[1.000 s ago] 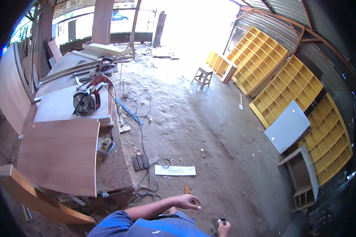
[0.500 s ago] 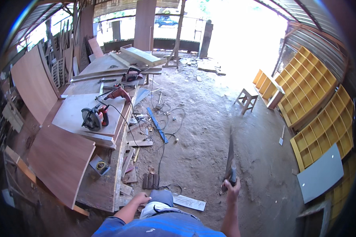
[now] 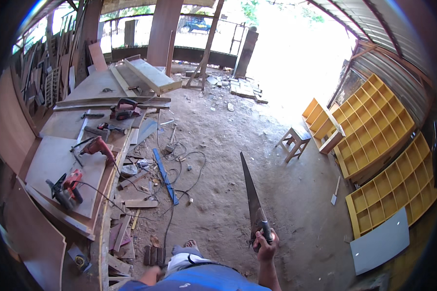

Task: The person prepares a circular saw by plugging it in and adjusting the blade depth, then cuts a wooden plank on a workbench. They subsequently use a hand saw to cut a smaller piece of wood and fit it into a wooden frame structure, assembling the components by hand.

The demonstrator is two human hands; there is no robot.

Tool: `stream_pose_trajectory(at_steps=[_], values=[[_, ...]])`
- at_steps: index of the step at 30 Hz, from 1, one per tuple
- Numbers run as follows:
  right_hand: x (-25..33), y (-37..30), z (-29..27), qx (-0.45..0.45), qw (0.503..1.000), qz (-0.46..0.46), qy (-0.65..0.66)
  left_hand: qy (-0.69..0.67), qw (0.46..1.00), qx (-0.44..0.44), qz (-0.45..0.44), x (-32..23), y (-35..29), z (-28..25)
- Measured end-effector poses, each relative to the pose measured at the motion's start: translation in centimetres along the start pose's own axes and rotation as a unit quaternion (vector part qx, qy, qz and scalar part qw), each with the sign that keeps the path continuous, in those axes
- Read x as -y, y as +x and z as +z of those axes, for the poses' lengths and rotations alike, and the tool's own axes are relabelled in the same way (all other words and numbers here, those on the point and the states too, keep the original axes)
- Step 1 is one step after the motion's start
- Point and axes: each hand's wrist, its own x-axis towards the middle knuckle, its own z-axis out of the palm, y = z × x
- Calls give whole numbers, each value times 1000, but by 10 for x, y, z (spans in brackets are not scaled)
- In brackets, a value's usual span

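My right hand (image 3: 266, 245) is closed round the handle of a handsaw (image 3: 250, 191). The saw's long dark blade points up and away from me over the dirt floor. Low at my left side, my left hand (image 3: 152, 275) hangs near my leg, beside some dark blocks (image 3: 154, 255) on the ground. It is blurred and its fingers cannot be made out. One bare foot (image 3: 191, 244) shows in front of me.
On the left, a workbench (image 3: 46, 150) bears a red and black circular saw (image 3: 65, 188), a red drill (image 3: 99, 148) and a planer (image 3: 125, 108). Cords and a blue strip (image 3: 165, 177) lie beside it. Rightward stand a wooden stool (image 3: 294, 140) and yellow compartment shelves (image 3: 376, 123).
The view has turned right, so the bench sits farther left. The handsaw has swung leftward, its blade now tilting left. My left hand has dropped lower beside my leg.
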Motion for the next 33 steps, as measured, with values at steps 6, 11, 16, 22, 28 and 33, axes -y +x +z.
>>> stream_pose_trajectory(at_steps=[6,11,16,22,28,33], values=[[-14,136,31,8,999,18,-30,-141,926,-337,99,-156,45,-259],[-24,251,90,45,999,23,-10,-237,875,-377,190,-262,12,-434],[-55,391,157,117,992,54,9,-303,844,-391,207,-250,70,-485],[-76,565,255,202,978,50,8,-314,881,-352,-38,-175,124,-426],[-97,707,367,271,962,41,-8,-425,809,-397,-85,-221,95,-474],[-110,772,455,295,954,49,-7,-428,737,-521,42,-271,85,-614]])
